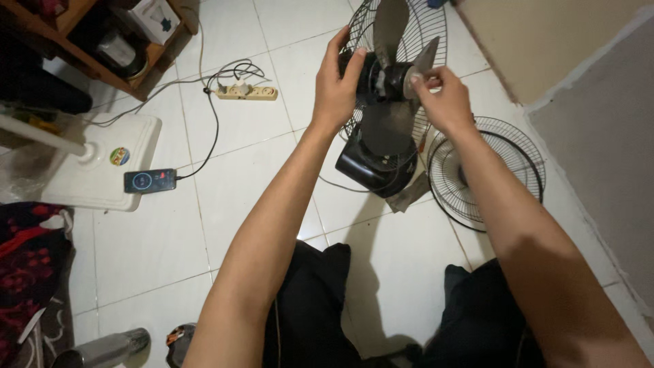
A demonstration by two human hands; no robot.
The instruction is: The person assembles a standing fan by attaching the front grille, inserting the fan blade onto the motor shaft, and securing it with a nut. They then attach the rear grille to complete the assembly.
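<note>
A black fan head (pixel 371 160) stands on the white tiled floor with its grey three-bladed propeller (pixel 390 41) and rear wire guard (pixel 426 31) facing me. My left hand (pixel 335 85) grips the black motor housing behind the blades from the left. At the hub in the middle of the blades, the fingers of my right hand (pixel 446 95) pinch a small cap. A loose front wire guard (pixel 487 170) lies flat on the floor under my right forearm.
A white fan base (pixel 102 163) with a pole lies at left, a phone (pixel 150 181) on it plugged by cable into a power strip (pixel 246 91). A wooden shelf (pixel 88 41) stands top left. A beige wall (pixel 545 41) runs along the right. A metal bottle (pixel 102 349) lies bottom left.
</note>
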